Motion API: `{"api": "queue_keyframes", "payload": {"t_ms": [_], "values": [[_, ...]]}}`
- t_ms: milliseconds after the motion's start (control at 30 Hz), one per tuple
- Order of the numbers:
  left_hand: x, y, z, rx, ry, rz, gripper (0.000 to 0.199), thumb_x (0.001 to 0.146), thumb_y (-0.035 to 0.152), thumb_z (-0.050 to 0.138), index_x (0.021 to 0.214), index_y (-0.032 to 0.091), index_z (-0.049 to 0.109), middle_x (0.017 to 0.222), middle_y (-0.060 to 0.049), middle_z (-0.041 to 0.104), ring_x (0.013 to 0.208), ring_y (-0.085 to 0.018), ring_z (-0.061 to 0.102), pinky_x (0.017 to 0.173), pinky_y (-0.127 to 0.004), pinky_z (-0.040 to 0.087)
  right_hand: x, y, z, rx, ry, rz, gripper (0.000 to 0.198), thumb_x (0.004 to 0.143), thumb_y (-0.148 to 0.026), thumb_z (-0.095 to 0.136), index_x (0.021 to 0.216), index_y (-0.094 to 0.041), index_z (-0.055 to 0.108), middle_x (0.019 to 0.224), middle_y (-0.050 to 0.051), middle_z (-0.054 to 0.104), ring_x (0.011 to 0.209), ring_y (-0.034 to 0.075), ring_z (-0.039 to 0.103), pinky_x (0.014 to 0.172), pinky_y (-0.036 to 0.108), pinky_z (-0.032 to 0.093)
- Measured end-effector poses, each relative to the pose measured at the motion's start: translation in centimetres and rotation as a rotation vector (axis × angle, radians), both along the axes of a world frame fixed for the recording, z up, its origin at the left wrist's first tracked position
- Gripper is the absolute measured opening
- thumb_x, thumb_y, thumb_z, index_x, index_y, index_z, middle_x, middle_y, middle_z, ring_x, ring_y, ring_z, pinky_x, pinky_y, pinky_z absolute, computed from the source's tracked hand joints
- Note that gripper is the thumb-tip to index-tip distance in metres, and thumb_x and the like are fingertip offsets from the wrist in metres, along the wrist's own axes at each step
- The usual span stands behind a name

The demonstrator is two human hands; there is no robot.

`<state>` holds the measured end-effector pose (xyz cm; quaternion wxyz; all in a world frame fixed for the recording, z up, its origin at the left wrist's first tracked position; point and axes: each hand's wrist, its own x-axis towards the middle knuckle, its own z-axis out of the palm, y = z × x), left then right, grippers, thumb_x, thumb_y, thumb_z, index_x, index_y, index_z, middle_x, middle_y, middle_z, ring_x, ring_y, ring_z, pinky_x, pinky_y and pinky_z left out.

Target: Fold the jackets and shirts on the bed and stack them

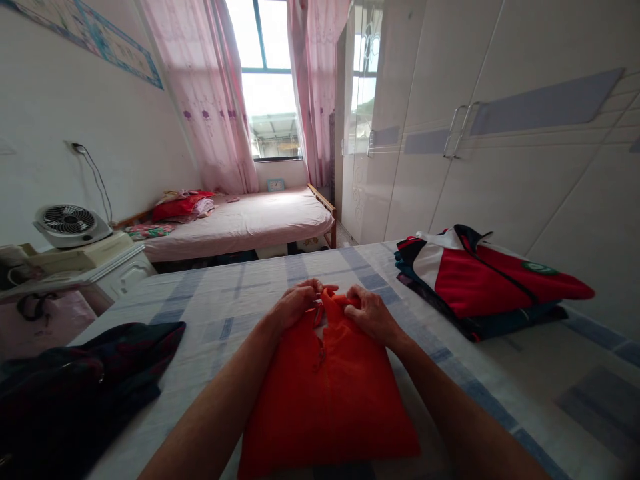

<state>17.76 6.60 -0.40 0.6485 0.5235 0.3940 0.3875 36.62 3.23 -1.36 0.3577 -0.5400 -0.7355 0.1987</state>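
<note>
An orange-red garment, folded into a rough rectangle, lies on the bed right in front of me. Its collar end points away, and a front opening with a small fastening runs down from it. My left hand pinches the left side of the collar, fingers bent together. On the collar's right side, my right hand grips the fabric between thumb and curled fingers. Both forearms reach over the garment's edges.
To the right sits a stack of folded clothes, a red, white and black jacket on top. Dark clothing lies loosely at the left. Beyond are a fan on a cabinet, a second bed under the window, and a white wardrobe.
</note>
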Motion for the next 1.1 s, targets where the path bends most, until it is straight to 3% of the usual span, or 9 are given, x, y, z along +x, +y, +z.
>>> {"api": "queue_keyframes", "payload": {"t_ms": [67,133,267,367,467,567,667,900,1100], "values": [[0.0,-0.5,0.5,0.072,0.022,-0.072,0.036,0.061,0.012,0.058,0.097,0.018,0.059,0.104,-0.008,0.068,0.084,-0.017,0.064,0.072,-0.027,0.049,0.1,0.1,-0.1,-0.007,0.028,0.015,0.004,0.070,-0.022,0.048,0.072,-0.021,0.046,0.065,-0.004,0.050,0.063,0.012,0.047,0.063,0.024,0.033],[0.0,-0.8,0.7,0.177,0.138,-0.133,0.046,0.063,0.018,0.063,0.108,0.018,0.058,0.100,-0.008,0.068,0.078,-0.015,0.063,0.068,-0.025,0.048,0.2,0.1,0.0,-0.015,0.047,0.034,0.003,0.070,-0.022,0.048,0.071,-0.021,0.046,0.065,-0.005,0.050,0.063,0.012,0.047,0.063,0.024,0.034],[0.0,-0.2,0.0,0.288,0.360,-0.100,0.025,0.064,0.023,0.061,0.086,0.014,0.063,0.064,0.000,0.062,0.051,-0.010,0.053,0.052,-0.021,0.040,0.2,-0.1,0.2,-0.020,0.068,0.054,0.003,0.068,-0.021,0.048,0.068,-0.021,0.045,0.061,-0.006,0.046,0.060,0.011,0.044,0.061,0.024,0.033],[-0.1,0.5,-0.6,0.346,0.445,-0.017,0.010,0.063,0.019,0.057,0.072,0.015,0.059,0.053,0.004,0.055,0.047,-0.008,0.048,0.047,-0.019,0.035,0.2,-0.2,0.4,-0.031,0.090,0.055,0.003,0.068,-0.021,0.047,0.067,-0.021,0.044,0.061,-0.006,0.045,0.061,0.011,0.043,0.061,0.023,0.033],[-0.3,0.7,-0.5,0.414,0.513,0.026,0.004,0.063,0.019,0.055,0.064,0.016,0.058,0.061,0.001,0.060,0.056,-0.010,0.052,0.051,-0.020,0.038,0.2,-0.2,0.5,-0.035,0.106,0.045,0.004,0.068,-0.022,0.047,0.066,-0.021,0.045,0.062,-0.006,0.045,0.062,0.011,0.044,0.061,0.023,0.033],[-0.6,0.4,0.1,0.464,0.563,-0.017,0.013,0.065,0.022,0.057,0.073,0.015,0.064,0.079,-0.003,0.067,0.071,-0.013,0.059,0.061,-0.021,0.044,0.2,-0.2,0.5,-0.037,0.115,0.036,0.003,0.069,-0.022,0.047,0.067,-0.021,0.046,0.062,-0.005,0.047,0.062,0.012,0.045,0.062,0.024,0.034],[-0.6,0.2,0.2,0.495,0.664,-0.009,0.018,0.067,0.021,0.055,0.081,0.014,0.065,0.075,-0.002,0.067,0.066,-0.013,0.058,0.060,-0.022,0.044,0.2,-0.2,0.6,-0.048,0.112,0.016,0.003,0.068,-0.022,0.047,0.066,-0.021,0.046,0.062,-0.005,0.049,0.063,0.012,0.047,0.063,0.024,0.035],[0.8,0.0,-0.9,0.643,1.050,0.261,0.020,0.081,0.018,0.044,0.086,0.021,0.063,0.072,-0.006,0.066,0.080,-0.022,0.063,0.073,-0.032,0.041,0.2,0.3,0.0,-0.122,0.104,-0.090,0.007,0.070,-0.026,0.048,0.067,-0.020,0.050,0.064,-0.003,0.053,0.065,0.013,0.050,0.062,0.024,0.036],[0.5,-0.5,-0.5,0.741,1.236,0.238,0.018,0.083,0.019,0.046,0.076,0.018,0.063,0.085,-0.013,0.066,0.091,-0.028,0.063,0.079,-0.036,0.042,0.1,0.5,-0.6,-0.119,0.133,-0.055,0.025,0.079,-0.038,0.048,0.088,-0.019,0.061,0.081,0.003,0.065,0.075,0.015,0.058,0.069,0.025,0.040]]}}
